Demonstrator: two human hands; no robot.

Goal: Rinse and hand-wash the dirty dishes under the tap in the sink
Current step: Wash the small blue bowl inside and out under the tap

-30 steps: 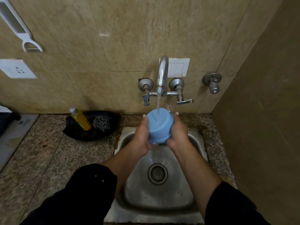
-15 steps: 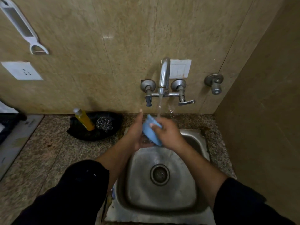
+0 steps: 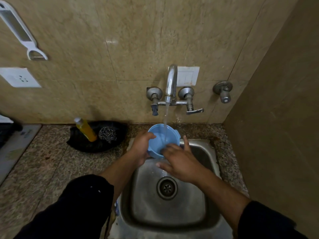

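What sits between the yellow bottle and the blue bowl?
In the head view, a steel scrubber lies between the yellow bottle and the blue bowl, beside the bottle.

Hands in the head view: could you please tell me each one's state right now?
Left hand: holds the blue bowl by its side.
Right hand: open, fingers touching the bowl's near rim.

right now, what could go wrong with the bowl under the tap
The stream lands in the tilted blue bowl held at the back edge of the sink, so water may splash onto the counter. Only the left hand grips the wet rim; the right hand rests open on it, so it could slip.
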